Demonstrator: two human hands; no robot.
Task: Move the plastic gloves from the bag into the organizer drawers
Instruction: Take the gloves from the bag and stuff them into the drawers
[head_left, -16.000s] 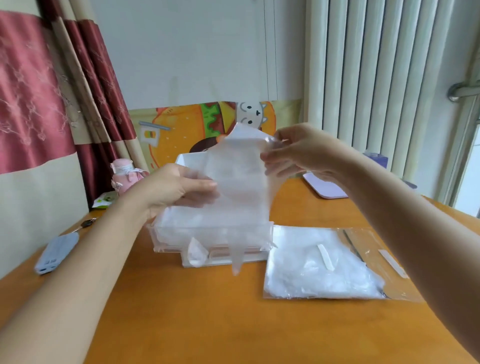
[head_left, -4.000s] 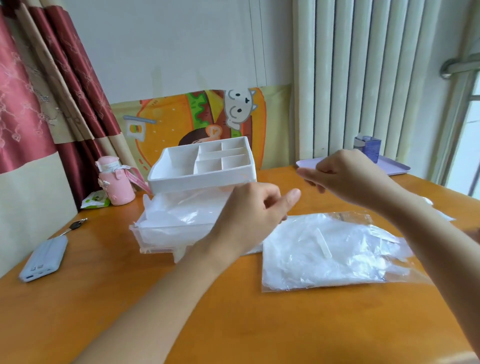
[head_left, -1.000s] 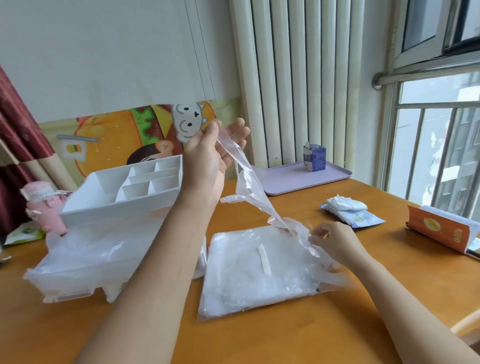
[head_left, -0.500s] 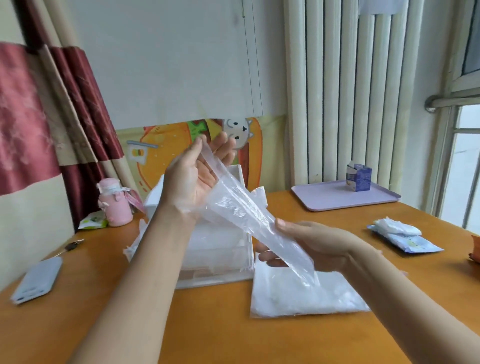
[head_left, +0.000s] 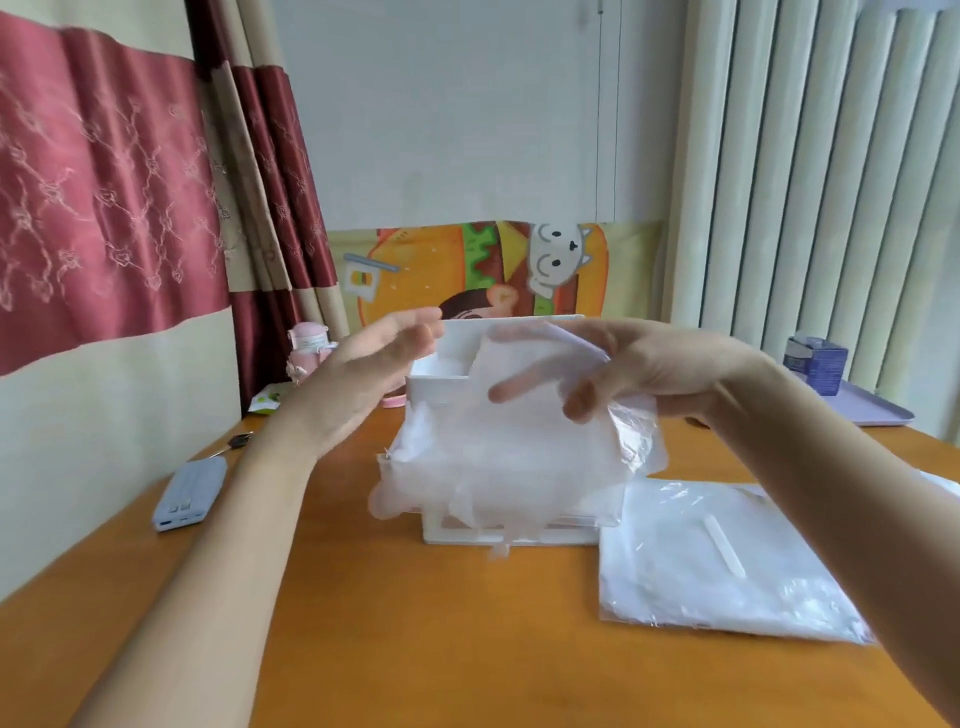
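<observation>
A thin clear plastic glove (head_left: 530, 441) hangs in front of the white organizer (head_left: 441, 382), above its pulled-out drawer (head_left: 410, 473), which holds several crumpled gloves. My right hand (head_left: 660, 369) holds the glove's upper right part; two of its fingers show through the plastic. Beside the glove's upper left edge is my left hand (head_left: 374, 379), fingers straight, gripping nothing. The clear bag of gloves (head_left: 727, 561) lies flat on the orange table, to the right of the organizer.
A grey-blue power bank (head_left: 189, 491) and a key (head_left: 239, 441) lie at the table's left. A pink bottle (head_left: 306, 348) stands behind my left hand. At the far right, a lilac tray (head_left: 872, 413) carries a blue box (head_left: 815, 364).
The glove, stretched between both hands half a second ago, now hangs from my right hand over the drawer. My left hand has let go and dropped lower.
</observation>
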